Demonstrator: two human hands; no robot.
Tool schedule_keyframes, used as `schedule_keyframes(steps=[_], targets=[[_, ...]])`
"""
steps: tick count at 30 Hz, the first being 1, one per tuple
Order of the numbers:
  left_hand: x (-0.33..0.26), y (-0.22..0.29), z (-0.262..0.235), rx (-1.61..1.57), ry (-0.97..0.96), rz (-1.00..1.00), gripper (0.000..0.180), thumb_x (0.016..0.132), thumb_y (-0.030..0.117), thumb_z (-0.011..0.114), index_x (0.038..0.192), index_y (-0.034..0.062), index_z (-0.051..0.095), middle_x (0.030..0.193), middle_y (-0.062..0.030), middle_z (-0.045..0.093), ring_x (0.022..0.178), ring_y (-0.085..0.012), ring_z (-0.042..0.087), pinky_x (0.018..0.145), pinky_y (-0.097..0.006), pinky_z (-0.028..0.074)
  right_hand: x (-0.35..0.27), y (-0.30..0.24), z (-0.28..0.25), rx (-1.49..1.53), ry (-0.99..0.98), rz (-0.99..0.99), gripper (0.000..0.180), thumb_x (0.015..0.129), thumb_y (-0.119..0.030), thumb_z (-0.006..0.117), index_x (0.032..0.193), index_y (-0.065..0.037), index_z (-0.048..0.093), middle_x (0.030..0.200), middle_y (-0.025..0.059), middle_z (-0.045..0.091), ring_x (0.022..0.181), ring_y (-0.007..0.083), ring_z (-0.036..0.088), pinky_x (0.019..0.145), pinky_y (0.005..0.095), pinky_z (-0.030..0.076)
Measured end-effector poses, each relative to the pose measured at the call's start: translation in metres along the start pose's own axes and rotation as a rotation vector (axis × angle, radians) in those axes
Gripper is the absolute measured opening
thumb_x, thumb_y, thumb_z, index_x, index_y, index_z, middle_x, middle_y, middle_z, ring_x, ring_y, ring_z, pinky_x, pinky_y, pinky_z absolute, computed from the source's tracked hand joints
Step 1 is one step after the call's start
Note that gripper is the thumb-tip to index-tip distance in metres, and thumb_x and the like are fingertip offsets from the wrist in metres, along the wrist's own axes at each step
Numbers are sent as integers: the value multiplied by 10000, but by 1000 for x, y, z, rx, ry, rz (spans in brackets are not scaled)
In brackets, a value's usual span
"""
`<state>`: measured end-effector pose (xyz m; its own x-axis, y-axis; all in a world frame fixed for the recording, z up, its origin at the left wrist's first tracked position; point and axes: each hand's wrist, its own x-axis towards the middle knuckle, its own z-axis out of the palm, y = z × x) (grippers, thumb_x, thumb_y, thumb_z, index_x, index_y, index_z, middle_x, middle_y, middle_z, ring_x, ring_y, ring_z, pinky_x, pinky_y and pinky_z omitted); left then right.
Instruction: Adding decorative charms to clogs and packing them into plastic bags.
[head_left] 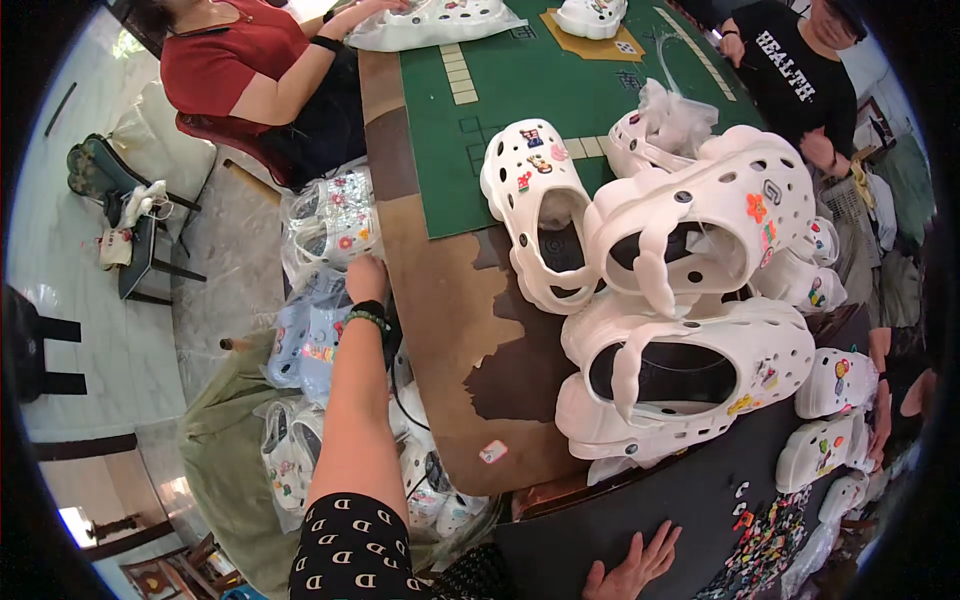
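My left hand [367, 278], a dark bracelet at its wrist, reaches down beside the table's left edge. It is closed at the lower edge of a clear plastic bag [340, 215] with white charm-covered clogs inside; the fingertips are mostly hidden. Just below it lie pale blue bagged clogs [310, 330]. My right hand [637, 570] rests open on the black surface [590, 530], fingers spread and holding nothing. Beyond it, large white clogs [690, 370] are piled at the table corner, charms on their toes. A single white clog [540, 210] leans against the pile.
Small colourful charms [765, 545] are scattered right of my right hand. More decorated clogs [838, 383] stand along the right side, near another person's hands. A person in red [230, 70] handles bagged clogs across the green table mat [450, 180]; another in black [795, 80] is opposite.
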<state>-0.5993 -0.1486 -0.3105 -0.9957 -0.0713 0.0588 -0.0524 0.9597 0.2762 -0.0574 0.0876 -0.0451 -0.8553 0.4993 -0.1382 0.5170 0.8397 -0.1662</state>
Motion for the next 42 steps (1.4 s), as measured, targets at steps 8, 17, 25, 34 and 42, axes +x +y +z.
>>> schedule_keyframes(steps=[8,17,25,34,42], targets=[[-54,-25,-87,-116,143,162,262,774,211,540,659,-1,640,699,-242,624,679,-419,612,652,-506,491,-1,-4,-10,5,-56,37,655,858,-436,524,1337,0,419,1494,317,183,1371,526,120,1042,619,167],[-143,-2,-246,-613,182,-106,318,745,236,593,718,-80,620,560,-210,555,500,-259,498,560,-427,416,-14,-1,-4,20,9,25,611,826,-335,563,1297,27,419,1503,284,187,1385,496,133,1046,614,176],[-219,-43,-417,-770,317,-120,276,827,180,592,674,-48,568,573,59,439,555,-65,358,478,-294,298,-19,5,2,128,143,-32,601,867,-376,565,1317,5,447,1508,267,186,1394,480,111,1062,615,154],[-402,43,-598,-523,63,442,374,736,59,647,559,5,323,510,-57,275,473,-97,261,444,-318,222,-46,-26,-134,686,167,-561,706,739,-332,771,1309,-72,446,1488,306,173,1344,479,259,1072,488,292],[-487,92,-642,-692,-274,1125,416,686,22,680,534,52,294,518,-76,261,422,-204,291,413,-325,231,-159,-35,-290,501,328,-946,942,748,-491,715,1450,-39,279,1520,259,149,1391,446,181,1076,515,230]])
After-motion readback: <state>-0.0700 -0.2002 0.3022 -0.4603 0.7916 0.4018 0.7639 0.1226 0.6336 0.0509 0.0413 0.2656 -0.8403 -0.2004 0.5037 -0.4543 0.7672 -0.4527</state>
